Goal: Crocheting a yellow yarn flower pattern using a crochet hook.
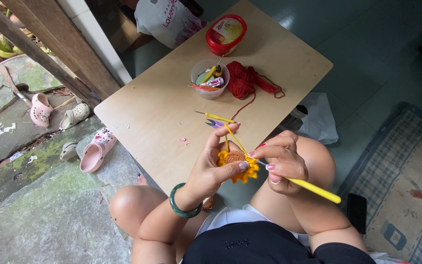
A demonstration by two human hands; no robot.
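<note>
My left hand pinches a small crocheted flower with a brown centre and yellow petals, and a strand of yellow yarn runs up over its raised forefinger. A green bangle sits on that wrist. My right hand grips a yellow-handled crochet hook, whose metal tip meets the flower's edge. Both hands hover over my knees, just in front of the low wooden table.
On the table lie a second yellow hook, small snips, a clear cup of tools, red yarn and a red-lidded tub. A dark phone lies on the rug at right; small sandals lie at left.
</note>
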